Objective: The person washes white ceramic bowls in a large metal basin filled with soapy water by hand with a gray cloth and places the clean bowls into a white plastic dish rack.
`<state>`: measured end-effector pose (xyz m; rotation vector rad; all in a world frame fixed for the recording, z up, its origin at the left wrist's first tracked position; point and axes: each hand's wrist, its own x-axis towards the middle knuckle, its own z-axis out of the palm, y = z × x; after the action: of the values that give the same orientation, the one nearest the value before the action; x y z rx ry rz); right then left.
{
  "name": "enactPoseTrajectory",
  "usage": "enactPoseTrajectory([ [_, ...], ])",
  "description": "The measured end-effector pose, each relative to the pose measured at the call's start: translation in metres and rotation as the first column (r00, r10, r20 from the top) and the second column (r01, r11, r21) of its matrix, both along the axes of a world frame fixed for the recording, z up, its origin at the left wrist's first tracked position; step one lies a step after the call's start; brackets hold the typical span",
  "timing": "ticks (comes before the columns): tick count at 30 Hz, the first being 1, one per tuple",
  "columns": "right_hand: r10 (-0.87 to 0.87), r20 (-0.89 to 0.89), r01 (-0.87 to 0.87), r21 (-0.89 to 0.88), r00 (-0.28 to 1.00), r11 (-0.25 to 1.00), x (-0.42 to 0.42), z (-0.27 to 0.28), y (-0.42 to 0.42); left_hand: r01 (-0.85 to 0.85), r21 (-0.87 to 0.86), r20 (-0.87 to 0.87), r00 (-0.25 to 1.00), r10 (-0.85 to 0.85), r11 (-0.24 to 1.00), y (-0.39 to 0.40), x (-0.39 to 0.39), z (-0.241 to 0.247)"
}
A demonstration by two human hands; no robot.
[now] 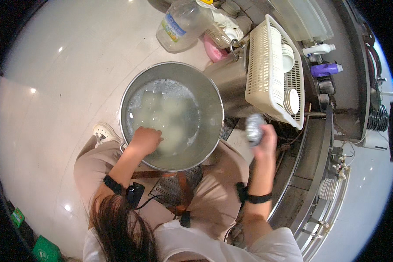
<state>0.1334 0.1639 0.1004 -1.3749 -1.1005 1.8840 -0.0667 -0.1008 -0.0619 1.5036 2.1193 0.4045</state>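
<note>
Between my knees stands a large steel stockpot (170, 67) with cloudy, foamy water in it. Pale rounded shapes, apparently stacked dishes (170, 108), lie under the water, blurred by it. My left hand (146, 140) reaches over the near left rim, fingers curled down at the water; its fingertips are hidden, so I cannot tell if it grips anything. Off the pot's right side, my right hand (266, 139) holds a stack of small dishes (254, 128), motion-blurred, with ridged edges. This stack is just below the near end of a white plastic basket (260, 65).
Stacked white dishes (276, 65) fill the basket, which rests on another steel pot (227, 78). Beyond are a clear plastic jug (186, 28), a pink basin (213, 49) and a smaller dish basket (217, 36). Along the right run a metal-edged counter (314, 183) and a purple bottle (324, 70).
</note>
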Motion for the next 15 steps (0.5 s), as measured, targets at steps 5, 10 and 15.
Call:
enactPoseTrajectory([
  [5, 0.098, -0.200, -0.183, -0.466, 0.975, 0.866, -0.056, -0.104, -0.112, -0.218, 0.218, 0.285, 0.946, 0.151, 0.951, 0.013, 0.004, 0.013],
  [10, 0.091, -0.138, -0.146, -0.466, 0.986, 0.873, -0.078, -0.167, -0.135, -0.204, 0.033, 0.155, 0.968, 0.197, 0.978, 0.001, -0.003, 0.025],
  [15, 0.240, 0.057, -0.210, -0.322, 0.969, 0.923, -0.075, -0.219, -0.089, -0.054, -0.056, -0.117, 0.992, 0.047, 0.997, -0.012, -0.004, 0.000],
])
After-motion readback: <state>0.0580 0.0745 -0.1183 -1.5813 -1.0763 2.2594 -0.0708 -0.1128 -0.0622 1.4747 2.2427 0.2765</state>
